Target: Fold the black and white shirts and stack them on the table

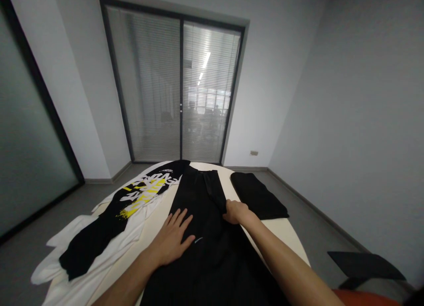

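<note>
A pair of black trousers (212, 262) lies lengthwise on the table, its waistband at the far end and its lower part running out of view toward me. A small light logo shows on it. My left hand (174, 237) rests flat on the left side of the trousers with its fingers spread. On the right edge, my right hand (234, 211) has its fingers closed around the trouser fabric. Part of the gripped cloth is hidden under those fingers.
A folded black garment (260, 195) lies right of the trousers. Left are a black shirt with white and yellow print (112, 228) and white cloth (132, 248), on a cream rounded table (291, 239). A dark chair-like object (366, 265) stands at the lower right.
</note>
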The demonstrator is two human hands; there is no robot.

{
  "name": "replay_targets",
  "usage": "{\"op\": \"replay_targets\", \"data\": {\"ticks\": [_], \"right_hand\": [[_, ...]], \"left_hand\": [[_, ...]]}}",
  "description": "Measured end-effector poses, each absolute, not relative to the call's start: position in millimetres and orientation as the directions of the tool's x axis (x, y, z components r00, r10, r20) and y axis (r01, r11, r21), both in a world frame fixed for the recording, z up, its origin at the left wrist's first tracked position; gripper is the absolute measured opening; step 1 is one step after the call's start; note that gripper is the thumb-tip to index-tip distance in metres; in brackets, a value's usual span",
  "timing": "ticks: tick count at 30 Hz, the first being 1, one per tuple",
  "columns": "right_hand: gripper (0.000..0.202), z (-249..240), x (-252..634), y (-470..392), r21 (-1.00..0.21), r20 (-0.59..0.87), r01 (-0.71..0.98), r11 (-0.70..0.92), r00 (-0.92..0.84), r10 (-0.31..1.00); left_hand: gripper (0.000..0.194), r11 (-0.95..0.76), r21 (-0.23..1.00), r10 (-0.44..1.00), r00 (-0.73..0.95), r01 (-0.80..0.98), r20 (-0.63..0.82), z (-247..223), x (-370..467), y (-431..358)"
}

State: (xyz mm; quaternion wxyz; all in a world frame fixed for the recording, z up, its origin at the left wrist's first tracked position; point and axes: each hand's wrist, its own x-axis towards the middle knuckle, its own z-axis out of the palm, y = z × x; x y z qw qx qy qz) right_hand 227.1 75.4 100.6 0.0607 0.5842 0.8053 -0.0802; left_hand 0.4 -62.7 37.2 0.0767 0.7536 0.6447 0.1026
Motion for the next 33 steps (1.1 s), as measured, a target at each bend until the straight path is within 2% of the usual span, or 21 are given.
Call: {"op": "replay_targets", "data": {"ticks": [5,9,11,14,17,19,22,24,26,29,31,33], "right_hand": [[0.033,115.3,242.2,66.5,-0.037,-0.229,0.94,0.338,-0.338,0.913],[0.034,127.6,248.0,60.0,-0.159,-0.156,0.905,0.395,-0.418,0.895],[0.04,131.1,249.8,52.6,-0.185,-0.194,0.893,0.41,-0.443,0.875],[0.054,131.6,253.6,38.7,-0.059,-0.317,0.911,0.408,-0.405,0.858],[0.05,130.1,262.5,30.3,0.016,-0.384,0.901,0.433,-0.394,0.835],[0.044,132.4,271.8,30.3,-0.069,-0.415,0.879,0.471,-0.455,0.788],[0.041,143.5,285.4,35.6,-0.366,-0.434,0.815,0.448,-0.576,0.693],[0.042,153.0,289.1,39.4,-0.549,-0.391,0.743,0.382,-0.633,0.669],[0.047,159.2,286.2,41.7,-0.681,-0.312,0.646,0.345,-0.683,0.661],[0.057,156.7,272.3,42.4,-0.817,-0.234,0.484,0.312,-0.774,0.588],[0.065,147.4,261.8,41.7,-0.876,-0.263,0.414,0.245,-0.839,0.477],[0.073,135.0,254.5,40.6,-0.893,-0.344,0.422,0.157,-0.865,0.365]], "left_hand": [[0.063,-0.154,0.229,0.982,0.125,0.961,0.14,40.9,-5.8,-58.8],[0.049,-0.182,0.239,0.967,0.13,0.954,0.217,43.7,-7.1,-59.3],[0.048,-0.202,0.244,0.963,0.147,0.948,0.225,41.7,-7.2,-61.2],[0.056,-0.221,0.241,0.964,0.174,0.945,0.201,37.6,-7.5,-64.8],[0.067,-0.211,0.248,0.974,0.183,0.945,0.134,37.8,-6.9,-67.8],[0.068,-0.214,0.258,0.976,0.197,0.942,0.087,41.4,-4.8,-69.2],[0.061,-0.285,0.26,0.958,0.276,0.923,0.07,50.0,1.4,-71.1],[0.06,-0.378,0.265,0.925,0.371,0.887,0.077,55.8,6.9,-72.8],[0.061,-0.447,0.297,0.891,0.451,0.844,0.059,60.5,12.0,-74.8],[0.06,-0.465,0.351,0.872,0.489,0.813,0.024,64.4,16.5,-77.2],[0.059,-0.457,0.364,0.875,0.484,0.812,0.02,64.7,16.6,-77.5],[0.059,-0.455,0.371,0.877,0.479,0.809,0.031,63.1,14.7,-76.8]]}}
